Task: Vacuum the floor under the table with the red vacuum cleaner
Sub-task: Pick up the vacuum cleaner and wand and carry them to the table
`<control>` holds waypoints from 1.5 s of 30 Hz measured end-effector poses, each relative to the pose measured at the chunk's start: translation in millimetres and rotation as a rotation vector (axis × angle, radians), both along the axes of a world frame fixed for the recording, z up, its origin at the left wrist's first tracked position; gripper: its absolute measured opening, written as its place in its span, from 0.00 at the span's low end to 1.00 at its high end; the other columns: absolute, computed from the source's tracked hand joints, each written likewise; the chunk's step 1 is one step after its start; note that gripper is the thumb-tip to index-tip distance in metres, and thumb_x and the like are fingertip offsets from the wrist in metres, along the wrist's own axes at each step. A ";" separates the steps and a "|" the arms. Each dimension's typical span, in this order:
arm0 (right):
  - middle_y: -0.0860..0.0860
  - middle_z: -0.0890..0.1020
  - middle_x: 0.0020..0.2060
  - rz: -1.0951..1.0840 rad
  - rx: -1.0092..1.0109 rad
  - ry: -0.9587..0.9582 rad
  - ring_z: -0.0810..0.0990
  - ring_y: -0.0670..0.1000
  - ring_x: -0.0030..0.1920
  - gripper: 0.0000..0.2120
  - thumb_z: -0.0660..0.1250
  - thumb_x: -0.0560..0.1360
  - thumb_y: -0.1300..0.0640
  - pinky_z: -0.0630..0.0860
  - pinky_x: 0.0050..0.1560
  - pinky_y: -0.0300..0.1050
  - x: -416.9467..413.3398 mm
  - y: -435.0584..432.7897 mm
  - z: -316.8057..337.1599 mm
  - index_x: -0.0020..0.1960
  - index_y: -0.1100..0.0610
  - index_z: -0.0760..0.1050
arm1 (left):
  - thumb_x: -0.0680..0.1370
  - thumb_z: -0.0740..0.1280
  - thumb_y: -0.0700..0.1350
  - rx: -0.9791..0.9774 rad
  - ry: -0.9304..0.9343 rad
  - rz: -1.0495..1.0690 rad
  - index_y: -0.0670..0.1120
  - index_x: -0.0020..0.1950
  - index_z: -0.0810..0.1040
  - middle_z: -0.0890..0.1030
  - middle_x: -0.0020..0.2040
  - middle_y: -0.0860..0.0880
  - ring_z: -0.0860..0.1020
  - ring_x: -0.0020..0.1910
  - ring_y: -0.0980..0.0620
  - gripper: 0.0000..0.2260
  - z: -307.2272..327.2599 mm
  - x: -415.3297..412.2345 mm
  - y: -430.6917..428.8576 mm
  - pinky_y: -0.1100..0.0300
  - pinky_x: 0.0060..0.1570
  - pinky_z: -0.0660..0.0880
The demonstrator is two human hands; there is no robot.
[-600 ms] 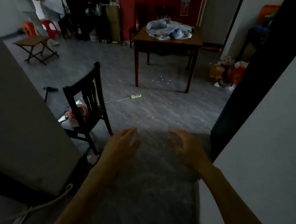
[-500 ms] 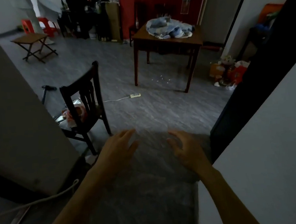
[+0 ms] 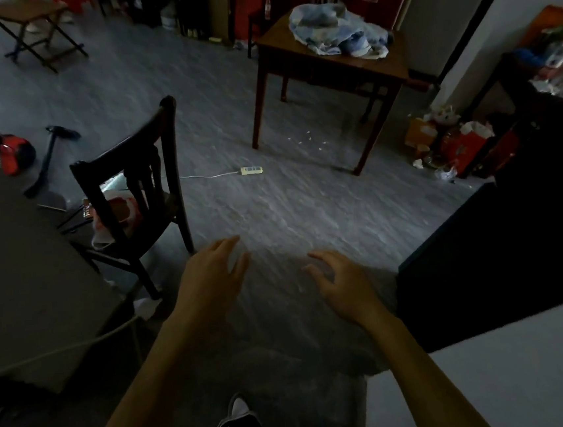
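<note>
The red vacuum cleaner [image 3: 13,157] lies on the floor at the far left, partly hidden by a grey wall; its black wand and floor head [image 3: 48,153] lie beside it. The brown wooden table [image 3: 338,65] stands ahead at centre right with a blue cloth heap [image 3: 338,32] on top. Small white crumbs [image 3: 307,140] dot the floor under it. My left hand [image 3: 211,282] and my right hand [image 3: 343,284] hang in front of me over the floor, fingers relaxed and spread, holding nothing. Both are far from the vacuum.
A dark wooden chair [image 3: 130,197] with a plastic bag on its seat stands left of my path. A white power strip [image 3: 251,170] and cord lie on the floor. Bags and clutter [image 3: 452,141] sit at the right wall. A small folding table [image 3: 32,27] is far left.
I have stepped forward through the doorway; the chair and table are nearer, and the red vacuum has come into view at the left. Both hands stay open.
</note>
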State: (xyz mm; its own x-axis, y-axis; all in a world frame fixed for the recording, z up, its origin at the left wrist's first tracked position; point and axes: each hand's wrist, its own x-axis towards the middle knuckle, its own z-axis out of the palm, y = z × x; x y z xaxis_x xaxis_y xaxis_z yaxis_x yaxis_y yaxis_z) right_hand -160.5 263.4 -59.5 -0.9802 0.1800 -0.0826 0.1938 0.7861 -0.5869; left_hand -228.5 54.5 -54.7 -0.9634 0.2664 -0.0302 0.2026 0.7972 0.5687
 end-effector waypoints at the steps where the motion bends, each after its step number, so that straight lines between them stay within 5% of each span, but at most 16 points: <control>1: 0.52 0.76 0.65 0.001 0.004 -0.006 0.74 0.50 0.64 0.18 0.62 0.80 0.50 0.64 0.61 0.34 -17.1 3.0 0.1 0.67 0.55 0.74 | 0.79 0.59 0.53 0.003 -0.018 0.004 0.50 0.72 0.64 0.71 0.69 0.45 0.74 0.63 0.48 0.21 -2.3 -17.2 0.9 0.54 0.60 0.71; 12: 0.52 0.77 0.64 0.012 -0.052 0.010 0.75 0.50 0.64 0.16 0.63 0.80 0.54 0.66 0.63 0.36 -183.6 58.3 1.5 0.66 0.56 0.75 | 0.78 0.59 0.55 0.037 -0.079 0.038 0.51 0.72 0.64 0.71 0.69 0.45 0.77 0.57 0.47 0.22 -6.9 -174.8 51.5 0.50 0.58 0.75; 18: 0.51 0.77 0.64 0.064 -0.088 -0.006 0.75 0.48 0.64 0.17 0.62 0.81 0.52 0.66 0.61 0.34 -274.2 115.2 -26.1 0.67 0.55 0.74 | 0.79 0.59 0.53 -0.015 -0.076 0.100 0.50 0.72 0.64 0.70 0.70 0.46 0.71 0.67 0.47 0.22 -20.3 -255.0 110.3 0.53 0.62 0.70; 28: 0.52 0.77 0.65 0.262 -0.088 -0.027 0.75 0.50 0.65 0.18 0.61 0.81 0.50 0.66 0.61 0.35 -461.4 211.7 -15.1 0.67 0.55 0.74 | 0.79 0.60 0.54 -0.053 -0.106 0.266 0.50 0.72 0.64 0.69 0.71 0.45 0.70 0.67 0.46 0.23 -2.9 -391.6 196.7 0.49 0.65 0.69; 45: 0.50 0.77 0.64 0.601 0.039 -0.072 0.74 0.49 0.65 0.17 0.61 0.80 0.50 0.67 0.67 0.42 -787.8 141.5 -28.6 0.67 0.54 0.74 | 0.79 0.59 0.56 0.107 -0.081 0.578 0.49 0.71 0.66 0.71 0.70 0.46 0.71 0.67 0.46 0.23 -48.5 -676.9 164.5 0.49 0.65 0.70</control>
State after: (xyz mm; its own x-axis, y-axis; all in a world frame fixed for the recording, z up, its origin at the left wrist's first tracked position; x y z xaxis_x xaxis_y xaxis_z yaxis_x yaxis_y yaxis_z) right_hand -948.3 404.9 -88.1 -0.9032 -0.3993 -0.1574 -0.2527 0.7911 -0.5570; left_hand -905.4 219.0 -103.2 -0.9490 -0.2950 -0.1111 -0.2943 0.7028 0.6476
